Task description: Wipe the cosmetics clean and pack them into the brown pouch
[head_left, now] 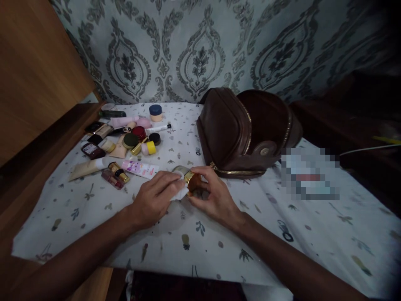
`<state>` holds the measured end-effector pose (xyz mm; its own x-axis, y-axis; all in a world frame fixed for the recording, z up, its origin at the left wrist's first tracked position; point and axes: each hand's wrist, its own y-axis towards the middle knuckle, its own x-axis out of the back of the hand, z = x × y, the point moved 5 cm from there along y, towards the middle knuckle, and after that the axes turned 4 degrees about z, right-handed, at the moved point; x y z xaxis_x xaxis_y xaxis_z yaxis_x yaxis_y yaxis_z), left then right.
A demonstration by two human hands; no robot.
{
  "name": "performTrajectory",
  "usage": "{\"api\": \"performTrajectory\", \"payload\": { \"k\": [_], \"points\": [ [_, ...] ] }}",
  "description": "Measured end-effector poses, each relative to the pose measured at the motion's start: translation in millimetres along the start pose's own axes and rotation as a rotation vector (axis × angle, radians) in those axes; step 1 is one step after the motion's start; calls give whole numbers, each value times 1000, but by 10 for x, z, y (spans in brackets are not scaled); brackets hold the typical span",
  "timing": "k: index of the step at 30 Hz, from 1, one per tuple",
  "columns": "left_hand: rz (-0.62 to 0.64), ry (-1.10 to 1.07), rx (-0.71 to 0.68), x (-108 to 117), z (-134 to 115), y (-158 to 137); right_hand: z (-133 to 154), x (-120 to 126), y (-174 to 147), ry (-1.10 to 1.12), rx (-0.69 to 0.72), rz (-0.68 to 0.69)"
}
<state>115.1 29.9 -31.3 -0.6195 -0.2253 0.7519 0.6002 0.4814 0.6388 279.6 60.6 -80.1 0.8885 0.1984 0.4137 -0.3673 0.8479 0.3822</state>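
Note:
My right hand (pixel 219 196) is curled around a small container with a shiny gold part (pixel 189 177), perhaps a cosmetic jar or bottle, with a pale greenish body behind it. Pressed against its side is a white wipe (pixel 179 194), pinched in the fingers of my left hand (pixel 153 198). Both hands meet just above the middle of the table, and my fingers cover much of the container. Left of my hands lies a pink and white tube (pixel 140 168). Close behind my right hand stands a brown leather bag (pixel 224 125), its top zip open.
Cosmetics crowd the left side, including a beige tube (pixel 86 168), a lip gloss (pixel 112 179), a dark green round container (pixel 130 141) and a blue-lidded jar (pixel 156 113). A blurred-out packet (pixel 308 175) lies right. A patterned cloth (pixel 203 251) covers the table; a wooden panel (pixel 31 83) borders the left.

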Motion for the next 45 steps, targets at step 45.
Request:
{"api": "performTrajectory", "payload": {
  "k": [45],
  "points": [
    [71,-56,146,75,224,21,172,37,-39,-294,230,102]
  ]
}}
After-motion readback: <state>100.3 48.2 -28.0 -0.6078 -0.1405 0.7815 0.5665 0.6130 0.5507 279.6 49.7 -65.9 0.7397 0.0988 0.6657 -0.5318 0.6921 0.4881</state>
